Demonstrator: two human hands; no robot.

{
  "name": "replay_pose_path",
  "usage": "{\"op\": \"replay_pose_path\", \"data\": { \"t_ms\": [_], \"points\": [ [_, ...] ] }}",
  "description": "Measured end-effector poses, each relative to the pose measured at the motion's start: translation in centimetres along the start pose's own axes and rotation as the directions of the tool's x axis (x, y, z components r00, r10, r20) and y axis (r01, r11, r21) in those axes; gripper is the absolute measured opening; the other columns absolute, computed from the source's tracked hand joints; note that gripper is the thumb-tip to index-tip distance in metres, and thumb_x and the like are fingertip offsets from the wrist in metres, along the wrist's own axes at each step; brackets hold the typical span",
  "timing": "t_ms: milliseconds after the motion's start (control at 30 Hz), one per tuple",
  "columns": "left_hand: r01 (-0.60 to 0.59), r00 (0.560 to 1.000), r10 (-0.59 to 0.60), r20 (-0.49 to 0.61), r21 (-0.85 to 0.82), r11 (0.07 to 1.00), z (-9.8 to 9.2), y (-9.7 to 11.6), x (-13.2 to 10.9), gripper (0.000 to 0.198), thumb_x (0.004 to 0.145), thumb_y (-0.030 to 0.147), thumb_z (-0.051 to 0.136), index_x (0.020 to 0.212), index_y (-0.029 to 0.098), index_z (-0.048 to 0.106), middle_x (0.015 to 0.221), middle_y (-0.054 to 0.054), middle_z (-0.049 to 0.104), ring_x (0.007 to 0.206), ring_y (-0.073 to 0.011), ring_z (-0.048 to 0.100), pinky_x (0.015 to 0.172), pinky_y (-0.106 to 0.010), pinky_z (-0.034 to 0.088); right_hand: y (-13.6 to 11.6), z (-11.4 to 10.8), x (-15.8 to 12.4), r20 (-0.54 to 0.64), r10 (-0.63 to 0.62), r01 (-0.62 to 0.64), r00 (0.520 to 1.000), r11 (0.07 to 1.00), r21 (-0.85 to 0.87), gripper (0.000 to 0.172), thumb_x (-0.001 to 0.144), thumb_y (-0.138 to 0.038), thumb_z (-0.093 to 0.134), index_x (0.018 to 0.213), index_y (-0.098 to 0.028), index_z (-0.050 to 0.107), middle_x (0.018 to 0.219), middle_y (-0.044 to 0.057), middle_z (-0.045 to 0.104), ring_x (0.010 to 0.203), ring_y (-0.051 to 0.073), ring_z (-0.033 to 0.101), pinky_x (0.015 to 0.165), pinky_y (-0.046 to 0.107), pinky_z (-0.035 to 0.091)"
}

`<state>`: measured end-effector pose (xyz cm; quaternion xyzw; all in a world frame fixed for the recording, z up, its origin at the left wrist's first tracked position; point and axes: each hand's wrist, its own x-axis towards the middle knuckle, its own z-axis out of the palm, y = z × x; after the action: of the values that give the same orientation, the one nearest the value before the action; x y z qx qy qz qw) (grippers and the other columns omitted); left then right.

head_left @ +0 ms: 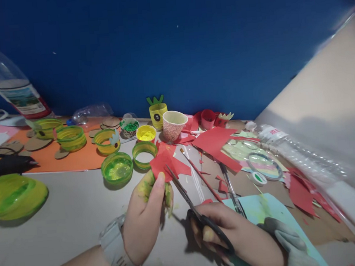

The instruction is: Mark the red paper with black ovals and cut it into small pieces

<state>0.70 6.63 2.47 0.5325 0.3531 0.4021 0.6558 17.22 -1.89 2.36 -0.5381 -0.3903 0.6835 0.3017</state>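
My left hand (149,201), smeared with green and yellow paint, pinches a piece of red paper (169,162) between thumb and fingers. Black-handled scissors (186,196) sit in my right hand (232,227), with fingers through the handle loops. Their blades point up and to the left, and the tips lie at the red paper's lower edge. I cannot tell whether they are cutting into it. Just beyond the paper are a green painted ring (146,166) and a patterned paper cup (174,129). A thin paintbrush (201,174) lies right of the scissors.
Green-yellow painted bottle pieces (118,179) stand at left, with a glue gun (7,163) and a large plastic bottle (18,89). A yellow paint cup (145,135) is at centre back. Red scraps, a tape roll (265,166), light-blue paper (271,211) and a clear bottle (297,147) lie right.
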Motion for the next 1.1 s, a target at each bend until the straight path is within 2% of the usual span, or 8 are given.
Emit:
{"op": "replay_pose_path", "data": {
  "t_ms": [167, 267, 533, 667, 867, 1100],
  "points": [
    [-0.03, 1.0, 0.03, 0.002, -0.008, 1.0, 0.1, 0.2, 0.1, 0.043, 0.093, 0.051, 0.051, 0.063, 0.019, 0.048, 0.056, -0.001, 0.046, 0.049, -0.0129, 0.042, 0.046, -0.021, 0.043, -0.1, -0.1, 0.0, 0.018, -0.05, 0.051, 0.999, 0.997, -0.055, 0.057, 0.07, -0.069, 0.067, 0.069, -0.015, 0.052, 0.052, -0.007, 0.048, 0.037, 0.003, 0.039, 0.033, 0.014, 0.032],
    [-0.035, 0.999, 0.035, 0.018, -0.004, 0.999, 0.2, 0.1, 0.2, 0.043, 0.093, 0.049, 0.05, 0.064, 0.018, 0.048, 0.056, -0.001, 0.045, 0.048, -0.0125, 0.041, 0.046, -0.021, 0.043, -0.2, 0.0, 0.1, 0.018, -0.031, 0.031, 0.999, 0.999, -0.032, 0.058, 0.068, -0.07, 0.068, 0.07, -0.014, 0.053, 0.052, -0.007, 0.048, 0.037, 0.003, 0.039, 0.034, 0.014, 0.033],
    [-0.07, 0.997, 0.07, -0.012, -0.046, 0.996, 0.0, -1.7, 0.3, 0.045, 0.093, 0.054, 0.051, 0.068, 0.017, 0.053, 0.058, -0.001, 0.049, 0.05, -0.0122, 0.044, 0.049, -0.02, 0.044, -0.3, 0.1, 0.0, 0.004, -0.05, 0.05, 0.999, 0.998, -0.029, 0.058, 0.067, -0.07, 0.068, 0.069, -0.014, 0.053, 0.05, -0.007, 0.046, 0.035, 0.003, 0.039, 0.033, 0.014, 0.032],
    [-0.071, 0.997, 0.072, 0.019, -0.04, 0.997, -0.1, -1.7, 0.3, 0.045, 0.096, 0.052, 0.049, 0.067, 0.017, 0.051, 0.058, 0.0, 0.048, 0.049, -0.0119, 0.043, 0.047, -0.02, 0.041, -0.3, 0.0, 0.0, 0.009, -0.037, 0.037, 0.999, 0.999, -0.026, 0.059, 0.067, -0.071, 0.068, 0.07, -0.014, 0.053, 0.049, -0.008, 0.045, 0.036, 0.003, 0.039, 0.033, 0.014, 0.032],
    [-0.065, 0.998, 0.065, 0.002, -0.073, 0.995, 0.1, -1.3, 0.2, 0.043, 0.098, 0.047, 0.049, 0.068, 0.016, 0.05, 0.057, 0.0, 0.046, 0.049, -0.0105, 0.041, 0.046, -0.018, 0.038, -0.2, 0.2, 0.0, -0.03, -0.033, 0.033, 0.999, 0.999, 0.025, 0.057, 0.067, -0.068, 0.071, 0.069, -0.014, 0.053, 0.048, -0.008, 0.045, 0.035, 0.002, 0.038, 0.033, 0.012, 0.031],
    [-0.054, 0.998, 0.057, 0.037, -0.081, 0.995, 0.1, -1.5, 0.3, 0.043, 0.101, 0.043, 0.044, 0.069, 0.016, 0.047, 0.058, 0.001, 0.045, 0.049, -0.0091, 0.04, 0.044, -0.018, 0.034, 0.0, 0.1, 0.0, 0.005, -0.055, 0.055, 0.998, 0.998, 0.041, 0.055, 0.069, -0.064, 0.072, 0.069, -0.013, 0.053, 0.047, -0.008, 0.046, 0.034, 0.001, 0.038, 0.033, 0.01, 0.032]
  ]
}}
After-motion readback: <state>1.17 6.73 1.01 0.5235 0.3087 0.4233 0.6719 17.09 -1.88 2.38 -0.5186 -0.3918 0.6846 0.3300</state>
